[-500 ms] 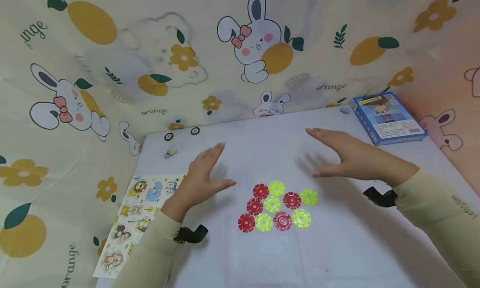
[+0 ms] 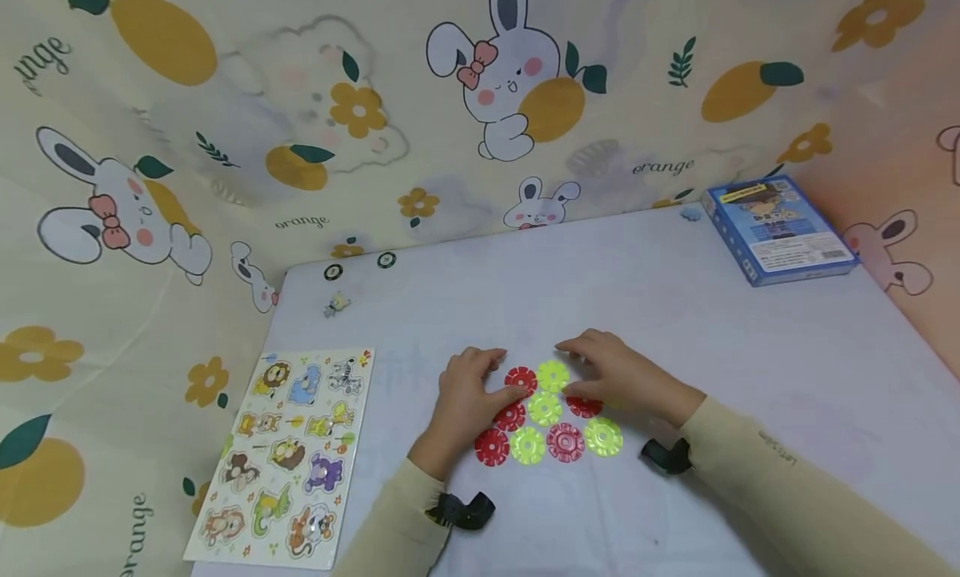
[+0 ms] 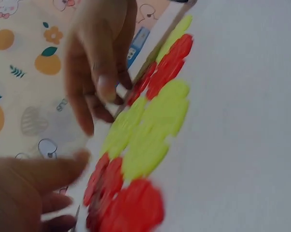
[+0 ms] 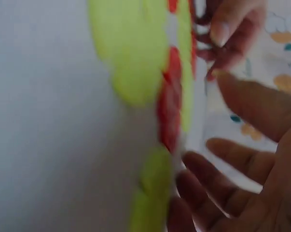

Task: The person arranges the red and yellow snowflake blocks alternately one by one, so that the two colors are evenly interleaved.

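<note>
Several flower-shaped plastic discs lie flat in staggered rows on the white table, red discs (image 2: 492, 447) mixed with yellow-green discs (image 2: 603, 437). My left hand (image 2: 467, 400) is at the left edge of the group, thumb over the red ones and fingers extended. On the other side my right hand (image 2: 626, 378) hovers at the upper right, with its thumb near a yellow-green disc. It covers part of a red disc and most of a yellow-green one. Both wrist views are blurred; the left wrist view shows the right hand (image 3: 99, 58) with nothing held.
A board of animal pictures (image 2: 285, 469) lies at the left. Two small black rings (image 2: 386, 260) and a small figure (image 2: 337, 303) sit at the back left. A blue box (image 2: 780, 231) stands at the back right beside a small blue piece (image 2: 691, 214). Patterned cloth hangs behind.
Both hands have moved inward and lower, from wide apart to either side of the discs. The left arm has uncovered more of the animal board. The discs appear unmoved.
</note>
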Available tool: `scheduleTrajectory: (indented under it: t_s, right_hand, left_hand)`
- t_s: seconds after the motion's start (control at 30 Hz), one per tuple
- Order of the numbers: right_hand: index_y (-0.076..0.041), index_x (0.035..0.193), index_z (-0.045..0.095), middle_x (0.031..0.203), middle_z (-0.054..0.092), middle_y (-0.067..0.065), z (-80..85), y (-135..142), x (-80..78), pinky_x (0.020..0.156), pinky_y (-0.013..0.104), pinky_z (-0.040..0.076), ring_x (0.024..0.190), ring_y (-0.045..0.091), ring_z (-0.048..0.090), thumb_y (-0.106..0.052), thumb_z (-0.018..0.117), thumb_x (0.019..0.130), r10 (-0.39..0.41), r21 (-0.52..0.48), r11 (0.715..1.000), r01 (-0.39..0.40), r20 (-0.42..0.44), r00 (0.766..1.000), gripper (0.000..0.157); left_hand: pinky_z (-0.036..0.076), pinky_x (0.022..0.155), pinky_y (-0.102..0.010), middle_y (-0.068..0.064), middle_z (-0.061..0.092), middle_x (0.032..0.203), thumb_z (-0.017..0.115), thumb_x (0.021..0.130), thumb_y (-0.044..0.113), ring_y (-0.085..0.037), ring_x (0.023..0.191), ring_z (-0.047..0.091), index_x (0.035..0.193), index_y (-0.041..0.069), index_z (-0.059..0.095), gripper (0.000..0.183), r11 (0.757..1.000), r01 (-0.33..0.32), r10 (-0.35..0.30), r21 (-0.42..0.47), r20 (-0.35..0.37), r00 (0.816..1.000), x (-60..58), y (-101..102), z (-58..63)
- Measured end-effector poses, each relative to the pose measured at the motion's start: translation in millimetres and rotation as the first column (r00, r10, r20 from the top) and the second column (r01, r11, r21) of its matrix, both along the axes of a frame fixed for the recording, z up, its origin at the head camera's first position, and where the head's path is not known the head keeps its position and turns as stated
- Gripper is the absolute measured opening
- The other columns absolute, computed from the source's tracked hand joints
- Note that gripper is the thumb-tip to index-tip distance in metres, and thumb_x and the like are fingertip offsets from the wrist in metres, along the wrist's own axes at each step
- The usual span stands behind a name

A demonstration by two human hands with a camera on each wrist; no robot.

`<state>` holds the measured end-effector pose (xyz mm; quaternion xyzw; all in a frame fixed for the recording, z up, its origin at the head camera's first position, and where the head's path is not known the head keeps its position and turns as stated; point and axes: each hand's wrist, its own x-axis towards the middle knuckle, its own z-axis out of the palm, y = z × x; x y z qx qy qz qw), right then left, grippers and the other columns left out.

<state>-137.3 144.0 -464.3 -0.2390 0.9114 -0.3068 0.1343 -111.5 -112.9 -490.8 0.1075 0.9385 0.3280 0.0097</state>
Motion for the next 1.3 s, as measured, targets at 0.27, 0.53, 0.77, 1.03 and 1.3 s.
scheduleTrajectory:
  t_s: [0.27, 0.53, 0.77, 1.03, 1.3]
  right_hand:
    - [-0.013, 0.109, 0.065, 0.104, 0.052, 0.001, -7.2, -16.5, 1.7, 0.086, 0.039, 0.047, 0.1, 0.022, 0.047, -0.028, 0.08, 0.079, -0.057, 0.052, 0.997, 0.06, -0.061, 0.997, 0.037]
    - [-0.016, 0.102, 0.057, 0.09, 0.058, -0.002, 1.5, -18.7, -9.8, 0.07, 0.03, 0.05, 0.084, 0.018, 0.054, -0.018, 0.075, 0.085, -0.1, -0.099, 0.988, 0.122, 0.204, 0.974, 0.025]
    - [-0.013, 0.104, 0.058, 0.088, 0.059, 0.006, 9.3, -31.9, -32.9, 0.064, 0.031, 0.052, 0.075, 0.022, 0.061, -0.017, 0.065, 0.092, -0.161, -0.182, 0.958, 0.22, 0.294, 0.942, 0.015]
    - [-0.009, 0.107, 0.058, 0.089, 0.059, 0.011, -3.3, -56.8, -59.5, 0.066, 0.033, 0.052, 0.074, 0.025, 0.065, -0.013, 0.062, 0.094, -0.205, -0.247, 0.916, 0.316, 0.388, 0.899, 0.014]
    - [-0.011, 0.138, 0.05, 0.133, 0.05, 0.005, -0.7, -70.2, -58.8, 0.094, 0.038, 0.045, 0.115, 0.02, 0.049, -0.021, 0.065, 0.092, -0.171, -0.165, 0.963, 0.213, 0.237, 0.956, 0.05]
  left_hand:
    - [0.034, 0.074, -0.039, 0.009, 0.057, 0.088, 0.079, 0.076, 0.046, -0.011, 0.08, 0.049, 0.095, 0.02, 0.06, 0.037, 0.999, -0.038, 0.038, -0.014, -0.014, 0.999, -2.7, 10.7, 0.9]
    - [0.051, 0.061, -0.029, 0.006, 0.061, 0.084, 0.074, 0.085, 0.025, -0.011, 0.073, 0.058, 0.097, 0.018, 0.058, 0.021, 0.944, -0.167, 0.153, 0.283, 0.071, 0.986, -25.9, -11.2, 1.6]
    - [0.051, 0.061, -0.029, 0.002, 0.061, 0.083, 0.073, 0.085, 0.015, -0.011, 0.073, 0.059, 0.1, 0.013, 0.059, 0.02, 0.888, -0.4, 0.421, 0.228, -0.052, 0.906, -61.2, -45.0, -2.5]
    - [0.048, 0.073, -0.03, -0.002, 0.059, 0.101, 0.074, 0.085, 0.018, -0.015, 0.088, 0.053, 0.113, 0.01, 0.061, 0.031, 0.873, -0.471, 0.486, 0.123, -0.155, 0.86, -67.6, -67.1, -17.0]
    - [0.031, 0.096, -0.051, -0.001, 0.037, 0.15, 0.058, 0.094, 0.036, -0.026, 0.135, 0.03, 0.14, 0.012, 0.05, 0.053, 0.941, -0.217, 0.161, -0.26, -0.219, 0.962, -42.8, -65.1, -21.2]
